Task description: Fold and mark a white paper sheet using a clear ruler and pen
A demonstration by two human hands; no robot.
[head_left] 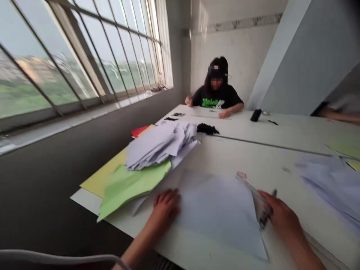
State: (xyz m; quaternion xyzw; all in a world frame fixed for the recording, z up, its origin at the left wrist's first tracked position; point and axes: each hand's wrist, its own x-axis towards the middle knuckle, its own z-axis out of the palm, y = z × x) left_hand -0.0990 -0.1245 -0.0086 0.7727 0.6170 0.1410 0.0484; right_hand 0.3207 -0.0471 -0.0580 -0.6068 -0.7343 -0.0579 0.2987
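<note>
My left hand (167,205) rests at the left edge of a white paper sheet (219,210), its fingers slightly apart and blurred. The sheet lies on the white table in front of me. At its right side, my right hand (281,213) has its fingers closed around a dark, slim pen-like tool (264,217); blur hides its exact kind. By those fingers runs a thin, see-through strip (254,191), possibly a ruler, with a small reddish mark near its far end.
To the left lie a heap of white papers (160,144), a green sheet (135,182), a yellow sheet (107,174) and red paper (140,131). More white paper (332,183) is at right. Across the table (247,153) sits a person (218,97), near a black object (255,115).
</note>
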